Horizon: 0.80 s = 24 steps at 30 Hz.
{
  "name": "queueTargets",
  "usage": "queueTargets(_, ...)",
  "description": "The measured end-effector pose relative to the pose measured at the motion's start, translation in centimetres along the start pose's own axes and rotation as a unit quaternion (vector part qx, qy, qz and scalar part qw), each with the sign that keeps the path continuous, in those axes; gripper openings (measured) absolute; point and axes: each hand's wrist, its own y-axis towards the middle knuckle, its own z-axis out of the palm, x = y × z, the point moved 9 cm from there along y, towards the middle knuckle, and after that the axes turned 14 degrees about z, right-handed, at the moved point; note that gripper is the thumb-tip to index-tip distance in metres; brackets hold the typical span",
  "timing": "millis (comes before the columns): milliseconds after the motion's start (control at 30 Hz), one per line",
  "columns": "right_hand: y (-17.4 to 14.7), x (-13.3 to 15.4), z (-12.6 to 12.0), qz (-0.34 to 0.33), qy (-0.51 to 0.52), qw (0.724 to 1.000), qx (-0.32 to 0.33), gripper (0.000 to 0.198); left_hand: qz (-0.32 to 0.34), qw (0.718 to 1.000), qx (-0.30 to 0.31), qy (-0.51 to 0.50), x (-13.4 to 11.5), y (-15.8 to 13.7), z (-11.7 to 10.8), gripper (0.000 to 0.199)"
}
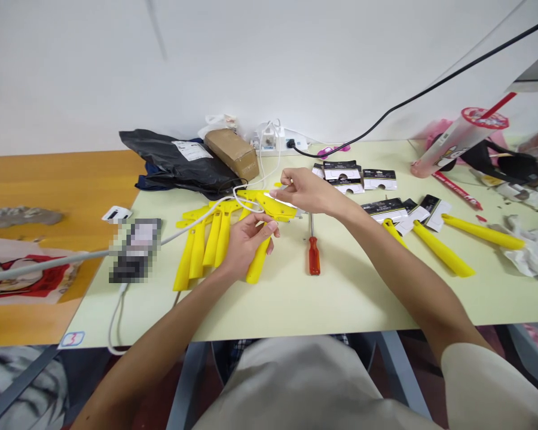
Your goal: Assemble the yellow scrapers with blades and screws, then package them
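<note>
So the whole thing hangs on how this yellow tool [275,207] sits between the two hands. It's right in front of the person, up off the middle of the table [269,313] as far as I can see, with its grip pointing back toward the body and slightly left, and the wider head lying crosswise at the far end.

Left hand [245,245] is the one wrapped around it, fingers curled over the upper grip, just on the near side of the head. Right hand [308,190] comes in from the far right, fingers folded, thumb right up at the head's top edge. Can't honestly tell if it's pinching something there or just touching, it's too small and pale to read.

So the left hand owns the grip, the right is closer to the top of the head. The red screwdriver [314,257] lies just right of the tool, handle toward the person, and a row of yellow handles [212,242] sits to the left.
</note>
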Motion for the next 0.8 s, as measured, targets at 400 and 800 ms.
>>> queueTargets(400, -0.82, 0.09, -0.47, -0.004, -0.047, 0.997, 0.055, 0.048, 0.004, 1.0, -0.004, -0.028, 0.32, -0.07, 0.11, 0.04)
queueTargets(800, -0.95, -0.04, 0.12, -0.006, -0.027, 0.997, 0.076, 0.044, 0.012, 0.999, 0.003, -0.046, 0.03, -0.01, 0.41, 0.039)
